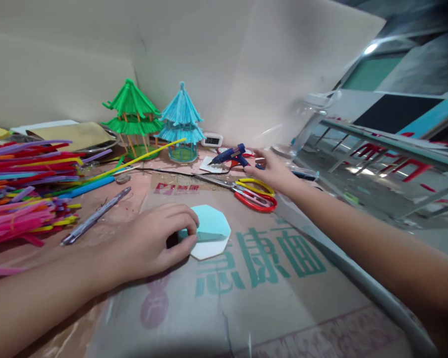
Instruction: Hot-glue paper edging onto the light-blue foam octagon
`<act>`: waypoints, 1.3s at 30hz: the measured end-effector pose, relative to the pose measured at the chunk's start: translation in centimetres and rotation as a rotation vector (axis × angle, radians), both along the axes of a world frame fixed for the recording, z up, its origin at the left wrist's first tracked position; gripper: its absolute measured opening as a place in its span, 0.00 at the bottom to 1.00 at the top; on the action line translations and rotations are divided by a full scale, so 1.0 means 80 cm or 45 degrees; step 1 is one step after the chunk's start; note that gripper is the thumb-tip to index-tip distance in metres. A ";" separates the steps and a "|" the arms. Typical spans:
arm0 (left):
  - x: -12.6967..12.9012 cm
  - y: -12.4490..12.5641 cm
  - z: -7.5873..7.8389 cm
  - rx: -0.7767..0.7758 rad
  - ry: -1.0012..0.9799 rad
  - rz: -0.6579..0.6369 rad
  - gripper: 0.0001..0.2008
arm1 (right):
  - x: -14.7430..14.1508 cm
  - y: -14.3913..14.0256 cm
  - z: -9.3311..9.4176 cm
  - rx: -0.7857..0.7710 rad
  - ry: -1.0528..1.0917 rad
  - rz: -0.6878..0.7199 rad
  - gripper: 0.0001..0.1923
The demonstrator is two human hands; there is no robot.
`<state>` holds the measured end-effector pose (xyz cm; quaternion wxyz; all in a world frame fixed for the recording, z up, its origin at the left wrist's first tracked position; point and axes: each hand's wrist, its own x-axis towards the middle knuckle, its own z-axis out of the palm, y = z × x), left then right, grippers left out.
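- Two hands show in our head view: our left hand (153, 243) presses down on a pale blue octagon (212, 231) that lies flat on the cardboard sheet (269, 288), near the middle of the desk.
- We see the left fingers curled together over the octagon's left edge, thumb underneath them, pinching a darker teal piece (209, 237) against it; how firm the pinch is we cannot tell.
- Our right hand (272, 171) stretches far forward and sits just beside the handle of the blue glue gun (231, 155). The fingers are loosely spread and not closed round anything; whether they touch the gun is hard to make out.
- The glue gun lies ahead and to the right of the octagon, well apart from it. Its long axis runs left to right, nozzle to the left, handle toward the right hand, which is much the nearer hand.
- The scissors (252, 194) with red and yellow handles rest between gun and octagon.
- Farther left we see a heap of pipe cleaners (26, 189), a green pagoda model (132, 117) and a blue one (181, 122).
- Part of the octagon hides under the left fingers, and the right side of the picture is blurred by reflections.
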<state>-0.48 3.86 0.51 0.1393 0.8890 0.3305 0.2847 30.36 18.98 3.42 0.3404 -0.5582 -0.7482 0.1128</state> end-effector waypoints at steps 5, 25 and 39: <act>-0.001 0.002 0.002 0.050 0.056 0.068 0.04 | -0.023 0.031 0.003 -0.176 -0.148 0.043 0.25; -0.009 0.022 0.011 -0.377 -0.061 -0.031 0.09 | -0.015 -0.084 0.046 -0.247 0.480 0.442 0.09; -0.010 0.024 0.008 -0.356 -0.078 0.034 0.09 | -0.027 -0.155 0.028 -0.388 -0.047 0.695 0.19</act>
